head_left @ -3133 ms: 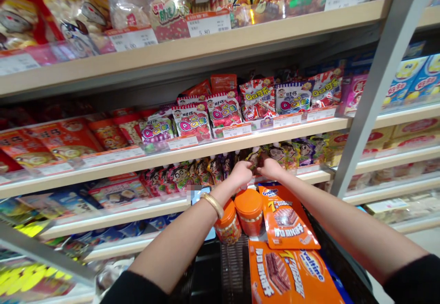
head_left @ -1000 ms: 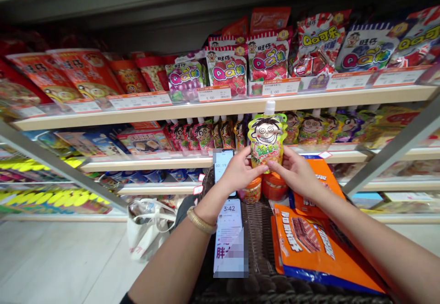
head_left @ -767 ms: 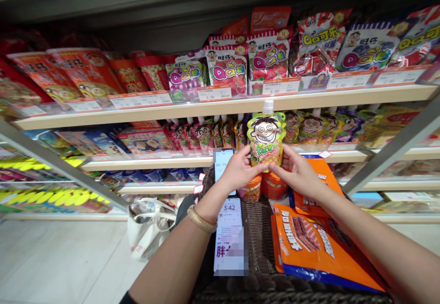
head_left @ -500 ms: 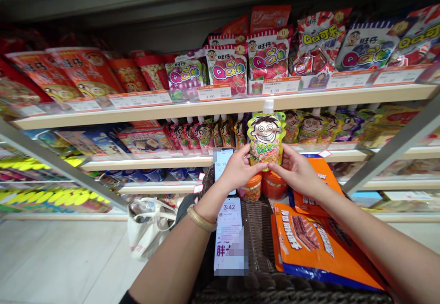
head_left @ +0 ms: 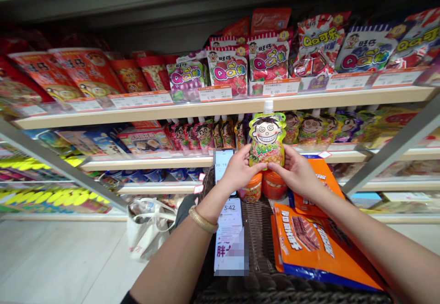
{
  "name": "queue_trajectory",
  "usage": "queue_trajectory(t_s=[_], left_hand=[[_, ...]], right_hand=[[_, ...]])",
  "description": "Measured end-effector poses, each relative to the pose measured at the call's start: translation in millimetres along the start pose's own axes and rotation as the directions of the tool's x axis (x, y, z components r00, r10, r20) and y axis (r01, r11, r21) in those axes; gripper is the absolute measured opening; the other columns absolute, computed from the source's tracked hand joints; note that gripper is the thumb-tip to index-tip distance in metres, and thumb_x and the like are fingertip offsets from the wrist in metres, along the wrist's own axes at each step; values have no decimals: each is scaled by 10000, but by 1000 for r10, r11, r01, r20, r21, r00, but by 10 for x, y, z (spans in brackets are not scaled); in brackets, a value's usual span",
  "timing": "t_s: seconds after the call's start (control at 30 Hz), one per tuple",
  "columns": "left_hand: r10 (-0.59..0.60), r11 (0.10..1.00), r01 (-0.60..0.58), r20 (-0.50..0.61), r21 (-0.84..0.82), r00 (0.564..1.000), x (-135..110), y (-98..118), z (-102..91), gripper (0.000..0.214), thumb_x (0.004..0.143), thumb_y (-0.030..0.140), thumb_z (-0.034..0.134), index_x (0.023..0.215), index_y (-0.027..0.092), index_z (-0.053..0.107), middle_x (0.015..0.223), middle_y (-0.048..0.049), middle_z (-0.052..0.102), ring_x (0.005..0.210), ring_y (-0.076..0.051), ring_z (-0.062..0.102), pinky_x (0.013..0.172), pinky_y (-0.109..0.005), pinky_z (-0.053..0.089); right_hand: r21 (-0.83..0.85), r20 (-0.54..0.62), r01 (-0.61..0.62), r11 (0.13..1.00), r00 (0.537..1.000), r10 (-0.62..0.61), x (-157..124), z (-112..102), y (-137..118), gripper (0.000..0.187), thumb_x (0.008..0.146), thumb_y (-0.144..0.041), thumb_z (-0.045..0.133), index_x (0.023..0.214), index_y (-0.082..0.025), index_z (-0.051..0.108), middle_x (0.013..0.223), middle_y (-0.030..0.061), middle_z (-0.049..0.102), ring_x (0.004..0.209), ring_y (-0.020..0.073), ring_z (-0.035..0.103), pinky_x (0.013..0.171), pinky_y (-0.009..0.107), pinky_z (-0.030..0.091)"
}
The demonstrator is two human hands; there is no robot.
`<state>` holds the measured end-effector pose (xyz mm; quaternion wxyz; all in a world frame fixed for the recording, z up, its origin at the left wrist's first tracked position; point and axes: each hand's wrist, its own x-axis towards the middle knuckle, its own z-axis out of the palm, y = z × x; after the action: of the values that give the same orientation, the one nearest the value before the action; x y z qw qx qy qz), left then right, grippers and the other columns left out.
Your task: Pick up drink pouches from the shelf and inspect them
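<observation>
Pouch [head_left: 267, 140] with a cartoon face and white spout, upright in front of the shelf [head_left: 154, 163]. The left hand [head_left: 239, 172] pinches its lower corner at seven o'clock, the right hand [head_left: 297, 174] pinches the corner at five. At six o'clock below, a wicker basket [head_left: 257, 224] holds an orange bag [head_left: 309, 244] and a phone [head_left: 228, 230].

My left hand [head_left: 239, 172] and right hand [head_left: 298, 173] cover the pouch [head_left: 267, 137] at its lower corners. My left hand also hides much of the upper phone [head_left: 220, 163]. The lower phone [head_left: 229, 230] has its screen blurred near the bottom. My right forearm covers the orange bag [head_left: 309, 244] along its edge.
</observation>
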<state>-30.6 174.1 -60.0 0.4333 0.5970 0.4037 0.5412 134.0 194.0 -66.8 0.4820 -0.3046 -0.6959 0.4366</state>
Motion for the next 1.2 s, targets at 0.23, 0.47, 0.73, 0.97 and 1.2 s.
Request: queue_trajectory(t_s=[0.23,0.47,0.73,0.97,1.2], left_hand=[[12,1000,-12,-44,16,999,-3,-19,29,474,733,153,695,1173,128,520,1187,-144,636,1010,-212,659,911,-371,543],[65,993,-36,-261,114,963,-35,8,97,418,720,151,688,1095,173,504,1043,-66,592,833,-122,621,648,-201,561],[224,954,-145,-304,261,926,-94,-19,127,223,747,155,640,953,190,560,1004,-51,535,937,-149,559,541,-126,532],[275,939,-195,-279,282,920,-104,-12,118,120,753,145,639,854,173,582,963,-44,526,910,-131,566,605,-151,566],[308,928,-229,-261,294,915,-106,6,121,105,767,128,612,865,164,617,1049,-79,533,1000,-168,570,572,-147,569]], right_hand=[[1,-63,19,1000,998,-19,-16,22,14,338,793,-290,662,1094,-238,516,1089,62,678,978,219,664,905,411,541],[72,-177,-15,997,984,27,11,55,12,393,741,-354,711,1064,-246,514,1078,64,678,936,215,674,874,394,552],[97,-195,10,995,981,9,-3,73,34,441,735,-352,726,1060,-249,445,1012,52,684,880,206,685,809,373,569],[39,-226,31,999,974,-21,-10,74,49,385,734,-327,722,964,-256,421,910,33,648,808,205,665,737,361,562],[-61,-220,65,996,972,-77,-25,73,49,351,753,-277,696,949,-250,406,933,24,580,810,190,628,749,358,532]])
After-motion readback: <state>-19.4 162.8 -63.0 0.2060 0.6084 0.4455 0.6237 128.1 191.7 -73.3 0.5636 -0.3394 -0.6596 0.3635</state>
